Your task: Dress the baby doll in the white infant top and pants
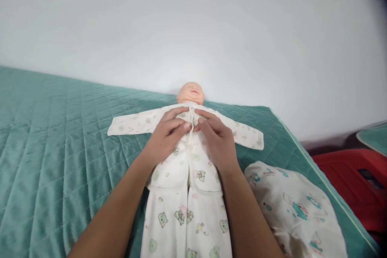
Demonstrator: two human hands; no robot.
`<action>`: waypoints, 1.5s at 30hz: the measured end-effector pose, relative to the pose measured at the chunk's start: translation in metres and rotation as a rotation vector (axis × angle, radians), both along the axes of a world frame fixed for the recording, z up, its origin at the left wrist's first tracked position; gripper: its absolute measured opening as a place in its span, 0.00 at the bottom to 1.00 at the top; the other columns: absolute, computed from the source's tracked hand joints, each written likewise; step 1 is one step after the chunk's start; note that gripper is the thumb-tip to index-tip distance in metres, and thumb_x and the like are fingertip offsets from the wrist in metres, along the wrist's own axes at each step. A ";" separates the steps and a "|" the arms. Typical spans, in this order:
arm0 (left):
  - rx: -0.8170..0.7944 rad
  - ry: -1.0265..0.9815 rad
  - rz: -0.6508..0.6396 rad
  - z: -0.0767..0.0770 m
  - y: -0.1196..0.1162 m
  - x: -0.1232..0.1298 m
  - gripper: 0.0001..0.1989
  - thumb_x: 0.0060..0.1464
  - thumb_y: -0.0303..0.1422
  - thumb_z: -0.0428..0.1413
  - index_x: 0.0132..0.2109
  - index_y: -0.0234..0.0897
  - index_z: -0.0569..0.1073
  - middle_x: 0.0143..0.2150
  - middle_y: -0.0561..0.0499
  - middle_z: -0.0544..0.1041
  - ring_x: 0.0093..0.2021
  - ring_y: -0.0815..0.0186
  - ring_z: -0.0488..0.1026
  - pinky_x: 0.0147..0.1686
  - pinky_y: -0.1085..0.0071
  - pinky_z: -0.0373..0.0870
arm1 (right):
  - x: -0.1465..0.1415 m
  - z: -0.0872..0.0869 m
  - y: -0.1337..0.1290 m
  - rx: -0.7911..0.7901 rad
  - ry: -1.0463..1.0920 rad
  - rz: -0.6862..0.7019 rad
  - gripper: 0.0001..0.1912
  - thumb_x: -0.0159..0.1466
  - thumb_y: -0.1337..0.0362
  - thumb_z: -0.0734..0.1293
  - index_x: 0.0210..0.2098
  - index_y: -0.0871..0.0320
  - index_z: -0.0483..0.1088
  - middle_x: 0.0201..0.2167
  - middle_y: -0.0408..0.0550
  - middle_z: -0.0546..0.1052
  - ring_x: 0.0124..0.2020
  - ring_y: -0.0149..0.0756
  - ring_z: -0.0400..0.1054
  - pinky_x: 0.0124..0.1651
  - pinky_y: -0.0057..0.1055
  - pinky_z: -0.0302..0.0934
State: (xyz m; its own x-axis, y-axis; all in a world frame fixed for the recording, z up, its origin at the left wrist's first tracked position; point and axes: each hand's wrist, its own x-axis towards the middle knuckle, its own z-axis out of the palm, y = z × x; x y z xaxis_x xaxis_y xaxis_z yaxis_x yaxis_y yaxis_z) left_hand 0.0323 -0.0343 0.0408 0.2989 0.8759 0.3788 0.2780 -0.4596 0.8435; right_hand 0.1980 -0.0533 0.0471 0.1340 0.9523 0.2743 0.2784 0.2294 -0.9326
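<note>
A baby doll (191,93) lies on its back, dressed in a white printed jacket (177,169) with sleeves spread out to both sides. White printed trousers (169,221) cover its lower part. At the chest, my left hand (167,135) pinches the left front edge of the jacket between thumb and fingers. My right hand (216,135) is closed on the opposite front edge, its fingertips close to those of my left. The two edges meet along the middle, and a snap shows just below my hands.
Under the doll spreads a green quilted cover (60,161). A white printed cloth bundle (296,209) lies at the right. Beyond the cover's right edge is a red plastic object (347,185). A white wall (193,28) stands behind.
</note>
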 end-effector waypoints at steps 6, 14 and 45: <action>-0.029 0.073 -0.205 0.001 -0.001 -0.017 0.10 0.61 0.40 0.56 0.35 0.45 0.80 0.71 0.57 0.59 0.72 0.55 0.53 0.71 0.54 0.49 | 0.002 0.005 -0.002 0.023 -0.011 0.104 0.20 0.65 0.55 0.66 0.18 0.50 0.74 0.54 0.38 0.78 0.64 0.44 0.62 0.69 0.47 0.49; -0.038 0.157 -0.338 0.004 -0.006 -0.029 0.07 0.56 0.42 0.61 0.39 0.49 0.81 0.73 0.61 0.54 0.75 0.55 0.39 0.72 0.53 0.47 | 0.006 -0.004 -0.021 0.057 -0.068 0.159 0.18 0.65 0.55 0.67 0.19 0.50 0.75 0.59 0.36 0.74 0.69 0.44 0.54 0.72 0.50 0.44; -0.014 0.219 -0.351 0.003 -0.004 -0.034 0.08 0.55 0.39 0.61 0.42 0.44 0.79 0.75 0.57 0.51 0.75 0.54 0.38 0.72 0.50 0.40 | 0.000 -0.012 -0.032 0.191 -0.301 0.134 0.10 0.59 0.56 0.73 0.29 0.51 0.69 0.63 0.43 0.67 0.68 0.45 0.55 0.70 0.52 0.48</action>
State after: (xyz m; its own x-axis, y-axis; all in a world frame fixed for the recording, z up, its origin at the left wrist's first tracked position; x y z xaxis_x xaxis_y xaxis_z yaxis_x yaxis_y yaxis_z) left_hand -0.0019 -0.0387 0.0438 0.6527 0.7110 0.2619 0.2801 -0.5475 0.7885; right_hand 0.1978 -0.0856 0.0350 -0.1017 0.8840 0.4564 0.4893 0.4439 -0.7507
